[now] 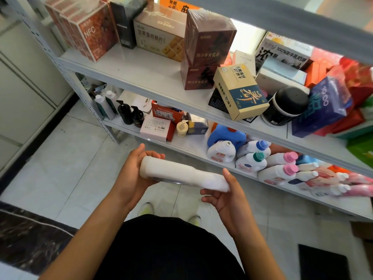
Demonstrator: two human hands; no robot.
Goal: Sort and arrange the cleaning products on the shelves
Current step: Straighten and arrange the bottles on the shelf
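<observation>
I hold a long white bottle point(177, 173) level in front of the shelves, above the floor. My left hand point(134, 170) cups its wide bottom end, fingers curled round it. My right hand point(224, 196) holds the narrow cap end between thumb and fingers. On the lower shelf point(197, 153) stand a blue detergent jug point(228, 134), a white jug point(221, 151), white bottles with blue and teal caps point(253, 158) and pink-capped bottles point(282, 168). Further right, several white and pink bottles point(333, 182) lie blurred.
At the lower shelf's left end are white bottles point(105, 105), two black pump bottles point(131, 114), a cream pump bottle point(182, 128) and red-white boxes point(159, 123). The middle shelf point(141, 71) carries food boxes and a black-lidded jar point(284, 107). Tiled floor lies below.
</observation>
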